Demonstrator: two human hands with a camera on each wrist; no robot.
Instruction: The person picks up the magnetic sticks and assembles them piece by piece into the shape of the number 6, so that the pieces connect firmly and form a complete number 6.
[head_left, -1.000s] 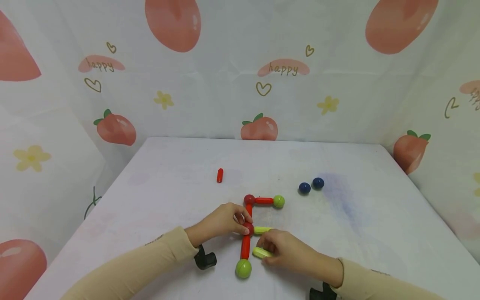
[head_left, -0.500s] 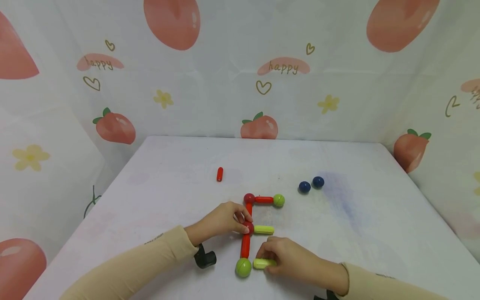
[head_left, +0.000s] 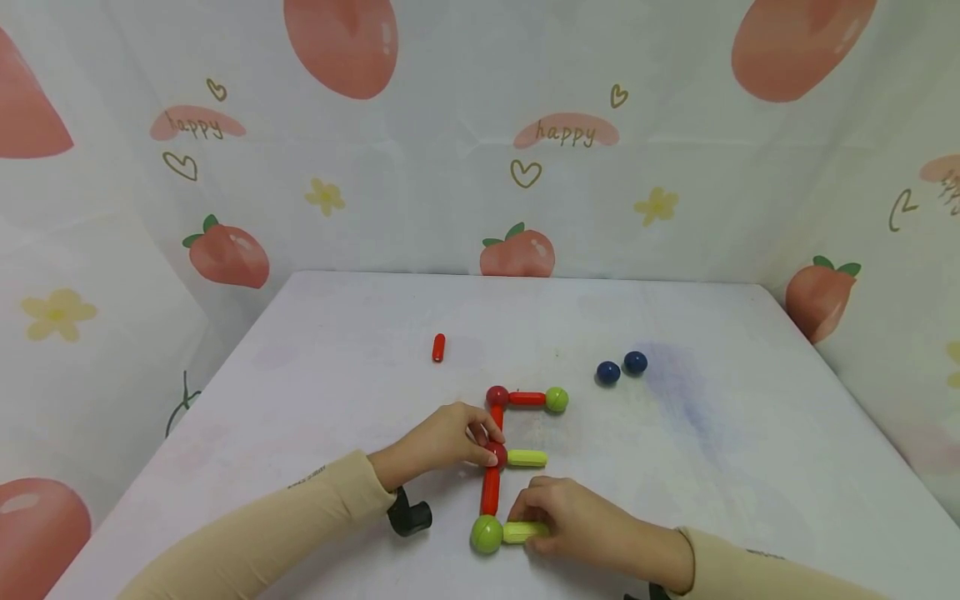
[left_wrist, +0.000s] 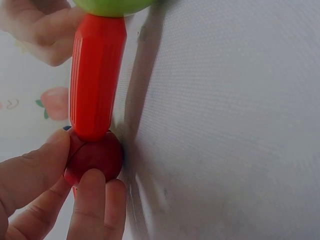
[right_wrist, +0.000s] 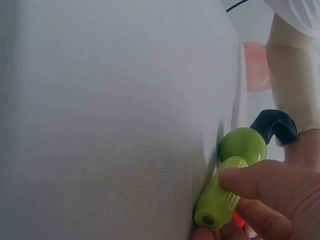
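Note:
My left hand [head_left: 448, 442] pinches the middle red ball [head_left: 497, 455], also seen in the left wrist view as a dark red ball [left_wrist: 95, 159] between thumb and fingers. From it a red rod [head_left: 491, 492] runs down to a green ball [head_left: 487, 534], and a yellow-green rod [head_left: 528, 458] sticks out rightward. Another yellow-green rod [head_left: 522, 532] touches the green ball's right side; my right hand [head_left: 585, 527] grips its outer end. In the right wrist view this rod [right_wrist: 220, 197] lies under the thumb, its far end against the green ball [right_wrist: 243, 145].
Above the left hand, an upper red ball [head_left: 497, 397] joins a red rod [head_left: 527, 399] that ends in a green ball [head_left: 557, 399]. A loose red rod [head_left: 438, 347] lies farther back on the table [head_left: 345, 333]. Two dark blue balls [head_left: 608, 372] [head_left: 635, 362] sit at the back right.
My right hand has moved toward the person and brought its yellow-green rod from beside the red rod to the lower green ball, now touching it. My left hand has stayed on the middle red ball.

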